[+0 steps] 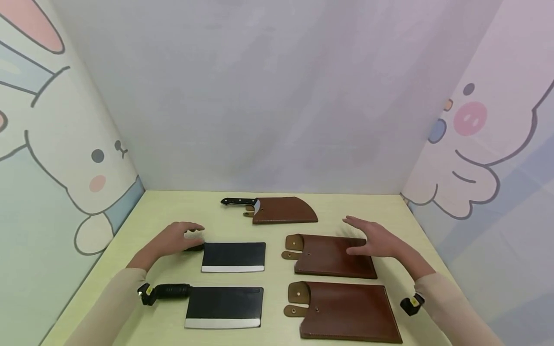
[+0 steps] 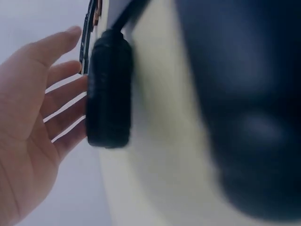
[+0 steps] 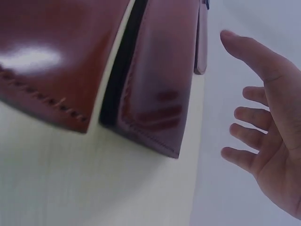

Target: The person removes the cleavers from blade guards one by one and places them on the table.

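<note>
My left hand [image 1: 175, 238] is just above the handle [image 2: 110, 94] of the middle cleaver [image 1: 233, 254], its fingers loosely extended and not wrapped around it. Nearer to me lies a second cleaver [image 1: 225, 305], its black handle [image 1: 172, 291] beside my left wrist. Both blades are dark with a bright edge. My right hand [image 1: 376, 240], fingers spread and holding nothing, hovers over the right end of the middle brown leather sheath [image 1: 329, 262]. In the right wrist view a gap separates the hand from that sheath. A larger leather sheath [image 1: 350, 310] lies in front of it.
At the back of the pale table [image 1: 182, 206] lies a third knife, its black riveted handle [image 1: 240, 201] sticking out of a brown sheath [image 1: 283, 210]. A grey backdrop [image 1: 268, 105] and side panels with cartoon animals enclose the table.
</note>
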`<state>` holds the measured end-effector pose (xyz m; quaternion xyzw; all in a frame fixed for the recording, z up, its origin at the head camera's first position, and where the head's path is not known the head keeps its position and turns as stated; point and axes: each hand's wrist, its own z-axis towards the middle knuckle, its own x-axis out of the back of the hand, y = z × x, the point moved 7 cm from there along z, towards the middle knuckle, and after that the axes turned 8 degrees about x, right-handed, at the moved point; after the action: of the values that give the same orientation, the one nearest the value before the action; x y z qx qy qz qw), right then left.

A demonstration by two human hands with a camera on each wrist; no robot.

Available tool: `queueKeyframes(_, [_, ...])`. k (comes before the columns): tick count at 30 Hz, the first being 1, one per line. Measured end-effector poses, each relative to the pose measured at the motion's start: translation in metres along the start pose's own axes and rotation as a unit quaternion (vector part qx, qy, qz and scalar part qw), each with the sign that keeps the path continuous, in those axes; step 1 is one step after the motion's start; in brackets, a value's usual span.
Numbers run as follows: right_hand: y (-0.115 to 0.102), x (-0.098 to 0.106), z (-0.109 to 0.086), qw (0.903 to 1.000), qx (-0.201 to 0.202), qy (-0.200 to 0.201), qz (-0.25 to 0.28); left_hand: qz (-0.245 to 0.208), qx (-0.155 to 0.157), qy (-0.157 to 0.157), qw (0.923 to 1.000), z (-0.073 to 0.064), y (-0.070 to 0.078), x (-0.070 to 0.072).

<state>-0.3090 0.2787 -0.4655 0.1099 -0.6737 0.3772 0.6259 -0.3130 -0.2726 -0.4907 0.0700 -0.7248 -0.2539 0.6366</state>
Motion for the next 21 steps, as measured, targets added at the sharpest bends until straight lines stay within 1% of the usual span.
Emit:
queueKeyframes(2, [-0.002, 0.003, 0.008, 0.9999, -0.001, 0.012, -0.003, 0.007, 0.007, 0.009, 0.9999, 0.007, 0.006, 0.004])
queueKeyframes(4, [-0.004, 0.004, 0.016, 0.9997, -0.001, 0.025, -0.007, 0.011, 0.006, 0.02, 0.9997, 0.015, 0.013, 0.008])
queueKeyframes(6, [-0.007, 0.006, 0.025, 0.9993, -0.003, 0.038, -0.003, 0.006, 0.011, 0.033, 0.9994, 0.023, 0.017, 0.01])
queueKeyframes(10, [-0.011, 0.003, 0.043, 0.9982, -0.01, 0.059, 0.002, -0.024, 0.025, 0.069, 0.997, 0.04, 0.02, 0.012])
queueKeyframes(14, [-0.013, -0.002, 0.061, 0.9969, -0.021, 0.074, 0.018, -0.064, 0.032, 0.114, 0.9909, 0.059, 0.019, 0.013])
queueKeyframes(15, [-0.013, -0.004, 0.066, 0.9966, -0.025, 0.076, 0.02, -0.071, 0.032, 0.121, 0.9896, 0.064, 0.018, 0.013])
queueKeyframes(18, [-0.011, -0.01, 0.08, 0.9961, -0.033, 0.078, 0.028, -0.091, 0.032, 0.129, 0.987, 0.075, 0.015, 0.01])
queueKeyframes(21, [-0.008, -0.018, 0.094, 0.9958, -0.04, 0.076, 0.032, -0.104, 0.036, 0.119, 0.9868, 0.085, 0.012, 0.005])
